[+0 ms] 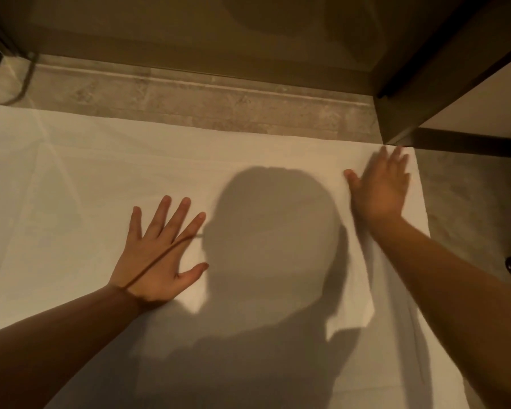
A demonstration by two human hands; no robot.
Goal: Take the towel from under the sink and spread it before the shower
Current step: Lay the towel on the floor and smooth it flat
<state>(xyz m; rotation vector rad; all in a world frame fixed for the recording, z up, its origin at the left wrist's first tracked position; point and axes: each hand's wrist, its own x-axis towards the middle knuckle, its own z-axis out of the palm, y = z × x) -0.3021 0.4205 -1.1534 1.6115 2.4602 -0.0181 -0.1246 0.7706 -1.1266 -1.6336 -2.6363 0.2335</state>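
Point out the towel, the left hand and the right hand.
towel (pixel 101 178), head view, bare cloth left of centre.
left hand (pixel 157 255), head view, back of hand.
right hand (pixel 379 187), head view, back of hand.

White cloth towel (pixel 101 178): matt, soft weave, faint fold creases. Beige stone-look shower threshold (pixel 219 104): mottled, matt, with a smooth raised lip. Grey floor tile (pixel 460 196): marbled, low sheen. Dark frame (pixel 443 54): smooth finish; material cannot be determined.
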